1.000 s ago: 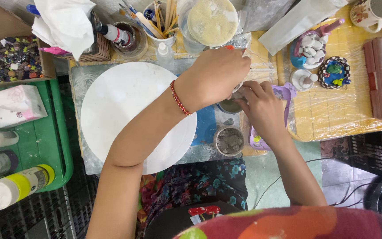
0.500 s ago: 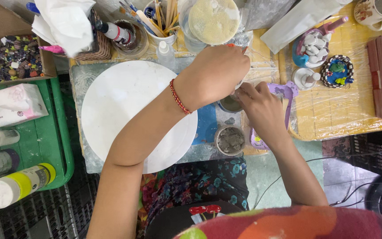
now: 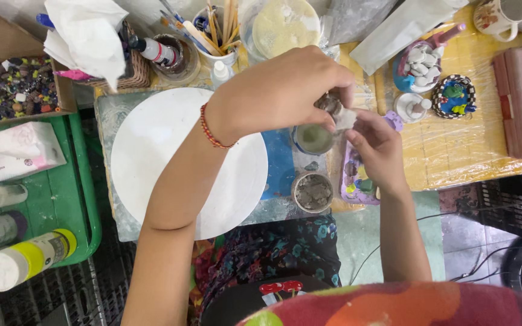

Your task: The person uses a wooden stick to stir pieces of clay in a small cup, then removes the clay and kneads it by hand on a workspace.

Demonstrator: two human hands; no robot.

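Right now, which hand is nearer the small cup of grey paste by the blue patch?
Right. The right hand sits just beside the cup of grey paste; the left hand is higher, above it.

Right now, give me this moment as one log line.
left hand: pinching small grey piece | right hand: touching same piece | below: small cup | beside: white round board

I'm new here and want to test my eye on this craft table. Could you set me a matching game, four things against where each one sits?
Things:
1. white round board
2. cup of brushes and sticks
3. box of coloured stones
4. small grey-filled tub

Places:
A. far left, above the green tray
B. under the left forearm
C. top middle, behind the left hand
D. near table edge, below the right hand

Pairs: 1-B, 2-C, 3-A, 4-D
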